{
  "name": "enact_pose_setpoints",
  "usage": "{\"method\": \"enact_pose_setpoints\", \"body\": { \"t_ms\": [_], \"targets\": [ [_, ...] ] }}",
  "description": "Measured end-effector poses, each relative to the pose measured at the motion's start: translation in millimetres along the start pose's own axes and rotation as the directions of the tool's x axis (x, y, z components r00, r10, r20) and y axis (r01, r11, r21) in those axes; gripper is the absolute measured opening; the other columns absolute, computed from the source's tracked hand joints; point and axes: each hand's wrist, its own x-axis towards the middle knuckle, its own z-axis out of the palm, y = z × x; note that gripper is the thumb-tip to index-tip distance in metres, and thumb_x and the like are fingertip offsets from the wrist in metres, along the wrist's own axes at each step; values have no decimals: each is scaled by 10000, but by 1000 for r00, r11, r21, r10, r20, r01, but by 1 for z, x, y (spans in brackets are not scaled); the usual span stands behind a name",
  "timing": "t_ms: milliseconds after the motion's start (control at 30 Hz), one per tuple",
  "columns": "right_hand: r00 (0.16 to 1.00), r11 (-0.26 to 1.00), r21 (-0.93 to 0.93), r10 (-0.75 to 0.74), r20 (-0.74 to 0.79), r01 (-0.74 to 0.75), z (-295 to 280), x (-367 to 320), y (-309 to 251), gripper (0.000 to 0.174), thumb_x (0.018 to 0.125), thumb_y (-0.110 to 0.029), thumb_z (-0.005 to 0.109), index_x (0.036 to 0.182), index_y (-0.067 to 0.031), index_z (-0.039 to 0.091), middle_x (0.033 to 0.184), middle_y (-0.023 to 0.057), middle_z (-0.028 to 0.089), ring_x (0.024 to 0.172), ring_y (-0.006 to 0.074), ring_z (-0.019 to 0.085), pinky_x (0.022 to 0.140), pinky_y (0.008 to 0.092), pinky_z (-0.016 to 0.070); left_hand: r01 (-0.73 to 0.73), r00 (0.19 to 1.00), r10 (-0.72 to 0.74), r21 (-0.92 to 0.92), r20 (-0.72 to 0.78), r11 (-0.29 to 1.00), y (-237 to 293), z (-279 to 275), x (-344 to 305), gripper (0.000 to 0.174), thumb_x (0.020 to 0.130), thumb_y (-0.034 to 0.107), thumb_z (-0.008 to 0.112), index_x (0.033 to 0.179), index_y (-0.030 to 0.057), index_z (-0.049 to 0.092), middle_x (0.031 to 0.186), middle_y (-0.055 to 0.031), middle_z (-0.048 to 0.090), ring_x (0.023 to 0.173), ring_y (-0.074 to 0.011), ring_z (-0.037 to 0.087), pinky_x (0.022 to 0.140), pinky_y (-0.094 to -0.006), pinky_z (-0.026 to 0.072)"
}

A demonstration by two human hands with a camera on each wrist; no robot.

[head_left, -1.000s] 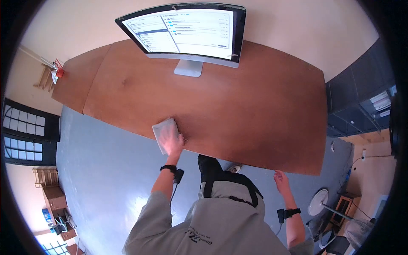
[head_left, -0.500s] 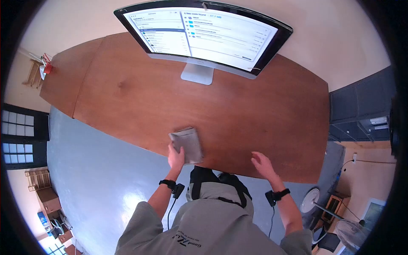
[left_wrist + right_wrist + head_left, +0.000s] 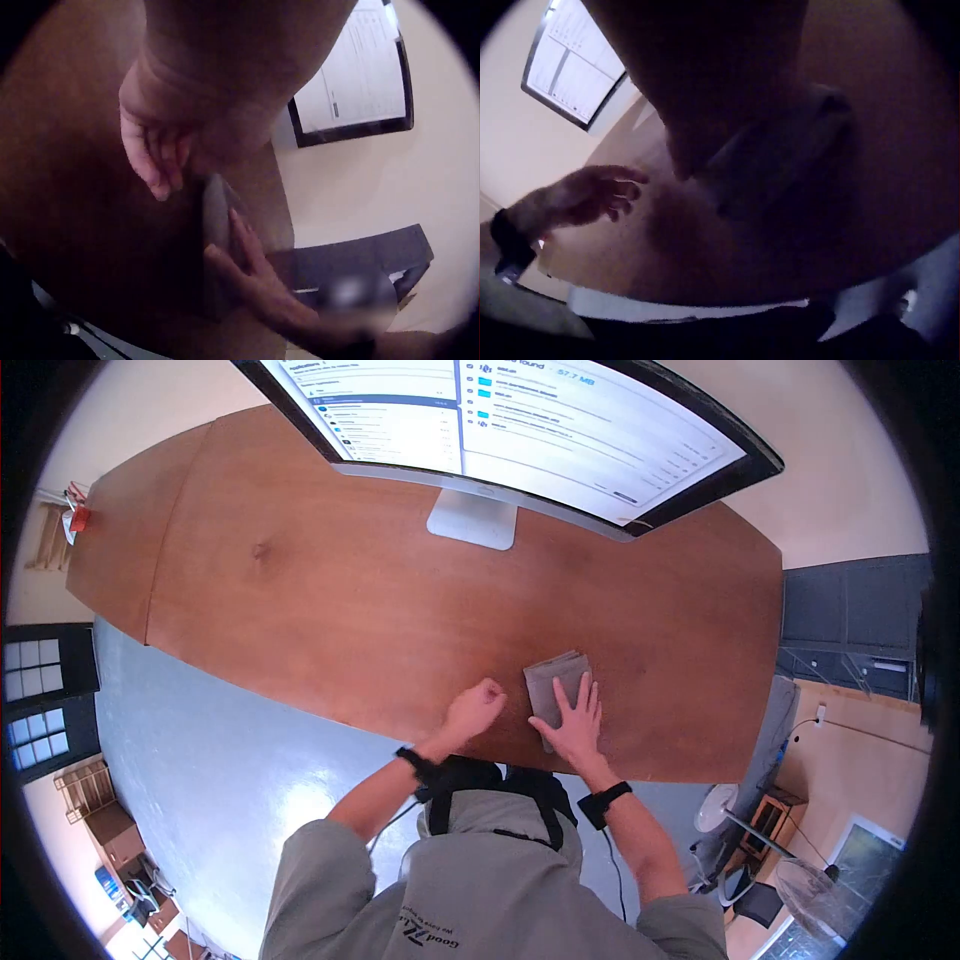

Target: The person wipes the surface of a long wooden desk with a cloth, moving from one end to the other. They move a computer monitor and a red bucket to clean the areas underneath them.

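A folded grey cloth (image 3: 545,682) lies on the brown wooden table (image 3: 350,590) near its front edge. My right hand (image 3: 574,730) rests on top of the cloth with fingers spread and straight, thumb along the near left side. To the left of the cloth, my left hand (image 3: 474,710) is apart from it over the tabletop, fingers loosely curled and nothing in them. In the left wrist view, the cloth (image 3: 215,225) shows as a thick pad under the right hand. The right wrist view is dark, with the cloth (image 3: 780,154) partly hidden behind the right forearm.
A large monitor (image 3: 600,435) on a silver stand (image 3: 472,520) is at the back of the table. Dark cabinets (image 3: 850,605) stand beyond the right end, a pedestal fan (image 3: 810,890) at the lower right. A red item (image 3: 78,520) is by the far left end.
The cloth has moved right along the table's front, first under the left hand, now under the right. The left hand has let go of it. The view has shifted closer to the monitor.
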Motion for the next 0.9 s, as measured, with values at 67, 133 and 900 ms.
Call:
{"method": "enact_pose_setpoints", "body": {
  "t_ms": [67,133,900],
  "targets": [
    [1000,993,-120,22,16,-20,11,-3,-1,806,778,-560,649,1450,-244,335,1526,254,95,1372,498,137,1069,614,202,-2,999,0,-33,-47,999,-37,-30,-3,327,883,336,578,1037,49,603,951,-161,675,917,-315,654,775,-404,512],
    [996,987,-152,-55,-74,44,25,-6,3,780,764,-603,631,1430,-292,370,1528,247,96,1367,521,111,1027,685,173,3,990,-8,-35,-137,999,-56,-63,-22,322,887,332,575,1031,46,607,949,-161,675,915,-311,655,775,-400,511],
    [951,963,-264,-32,-307,-53,-8,277,-28,673,825,-531,544,1424,-285,363,1509,208,217,1368,497,158,1006,680,235,268,894,-302,-145,-332,953,-81,-70,-139,186,877,192,600,1018,70,601,725,-115,643,694,-258,646,635,-364,498]
  ]
}}
